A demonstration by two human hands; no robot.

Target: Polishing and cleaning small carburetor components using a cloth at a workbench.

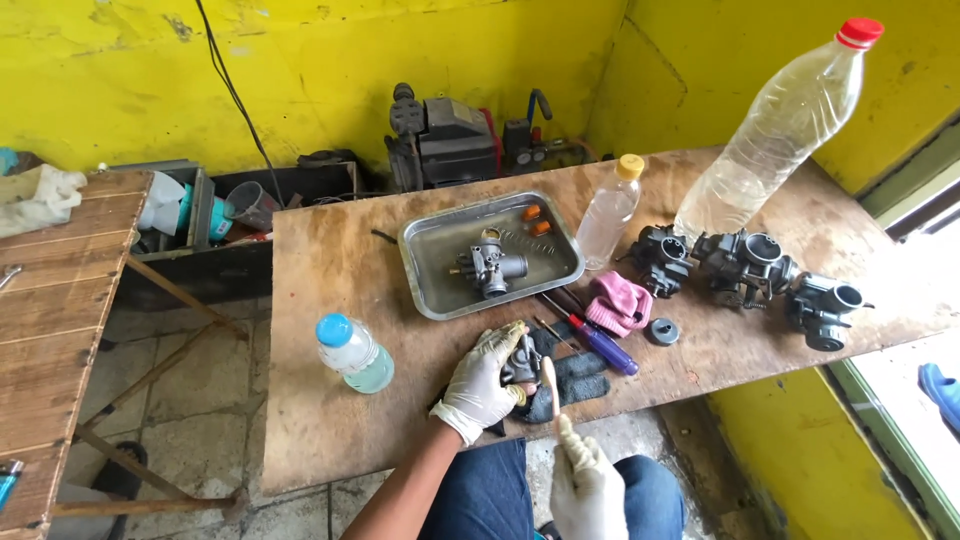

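Left hand (480,385), white glove, fingers (497,345) wrapped round a small grey carburetor part (521,362), pinning it on the dark cloth (572,378) at the near edge of the wooden bench (330,420). Right hand (588,490), also gloved, closed round the handle of a pale brush (550,380); the brush points up toward the part, tip right at it; can't tell if it touches.

Landmark = the metal tray (425,245) mid-bench.
- In the tray: one carburetor body (488,268), a spring and two small orange bits (535,220) at the far side.
- Part and cloth: just in front of the tray, toward the person.
- Screwdrivers (600,345), red and purple handles: front-right of the tray, beside the cloth.
- Pink rag (618,303) and a round grey cap (663,331): right of the tray.
- Small clear bottle, yellow cap (610,210): touching distance off the tray's right edge.
- Three dark carburetors (745,265) in a row: further right, well apart from the tray.
- Big clear bottle, red cap (780,130): behind those, leaning.
- Blue-capped bottle (352,352), greenish liquid: front-left of the tray.
- Dark machine (450,140): behind the tray, against the yellow wall (300,60).
- Slatted wooden table (60,300): far left.
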